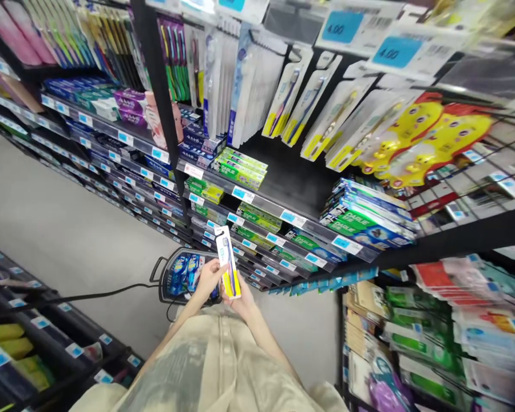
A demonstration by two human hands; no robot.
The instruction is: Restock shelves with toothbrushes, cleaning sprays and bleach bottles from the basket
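A packaged toothbrush [226,257], white and yellow with a dark blue handle, is held upright in front of my body. My left hand [210,277] pinches its left edge with thumb and fingers. From the right and below, my right hand [243,294] grips the lower part of the pack, its fingers partly hidden behind it. Below and left of the hands, a dark shopping basket [163,280] stands on the floor with blue shiny packs [182,272] inside. Similar toothbrush packs [309,103] hang from hooks on the shelf ahead.
Shelves of boxed toothpaste [369,220] run along the front, edged with price tags [347,245]. Yellow chick-shaped packs [438,137] hang at the right. Another rack [429,337] stands at lower right, and a low shelf [34,337] at lower left. Grey floor [90,217] lies between.
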